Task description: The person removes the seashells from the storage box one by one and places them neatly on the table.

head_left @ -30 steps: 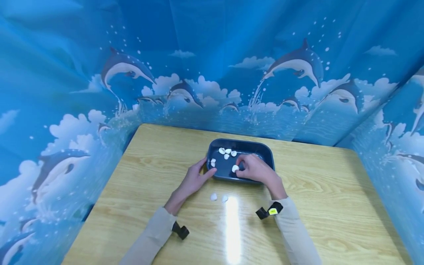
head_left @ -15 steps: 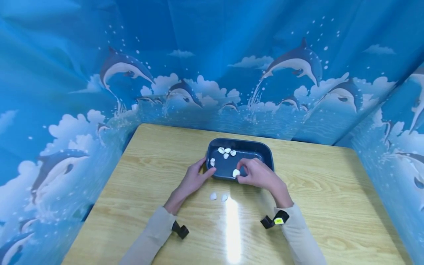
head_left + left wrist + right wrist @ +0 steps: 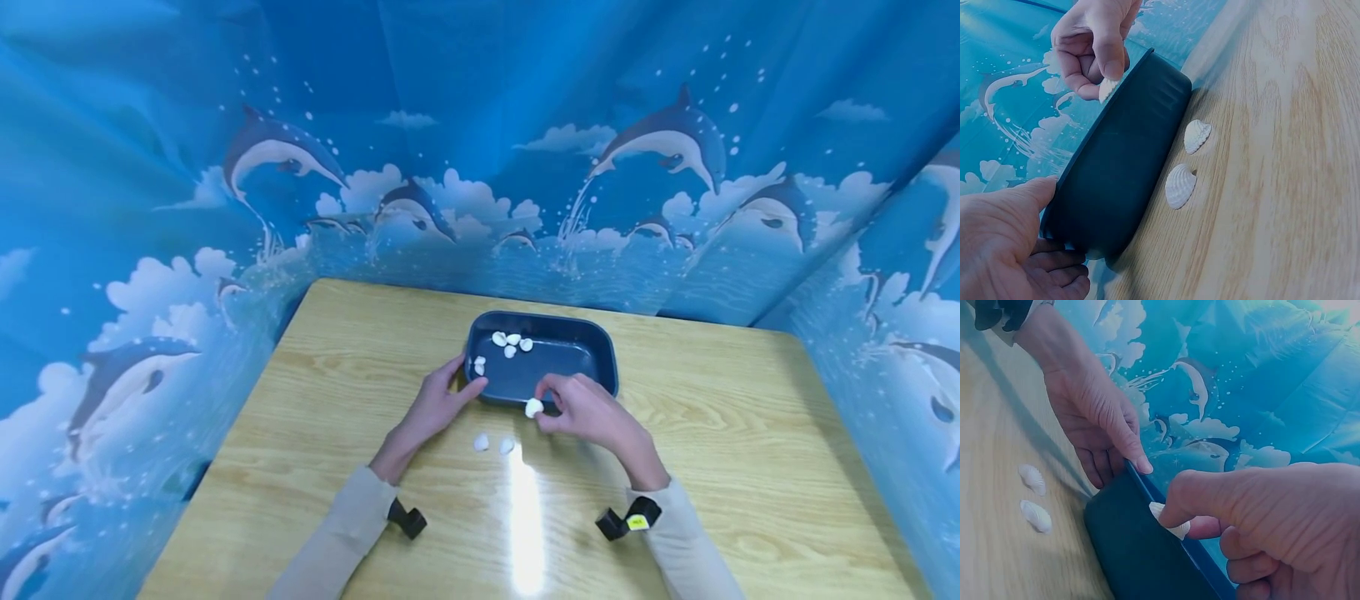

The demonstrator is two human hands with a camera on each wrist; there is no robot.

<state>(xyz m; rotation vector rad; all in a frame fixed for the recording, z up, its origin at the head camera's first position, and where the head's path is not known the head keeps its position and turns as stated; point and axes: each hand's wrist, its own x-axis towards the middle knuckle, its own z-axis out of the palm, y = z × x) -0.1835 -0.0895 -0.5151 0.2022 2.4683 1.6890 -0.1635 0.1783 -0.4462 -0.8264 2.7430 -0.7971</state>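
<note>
A dark blue rectangular tray stands on the wooden table. My left hand grips its left end, thumb over the rim and fingers against the outer side. Between thumb and index finger, my right hand pinches a white seashell at the tray's front rim; the right wrist view shows this shell close up. Several white seashells lie inside the tray, towards its back left and left side. Two ribbed seashells, one left and one right, lie on the table before the tray.
The pale wooden table reaches back to a blue curtain printed with dolphins, which also hangs at both sides. A bright light reflection runs down the table's front middle. Each wrist wears a black camera strap.
My right hand has drawn the pinched seashell from over the tray's floor towards me, to the front rim. The left hand keeps its hold on the tray.
</note>
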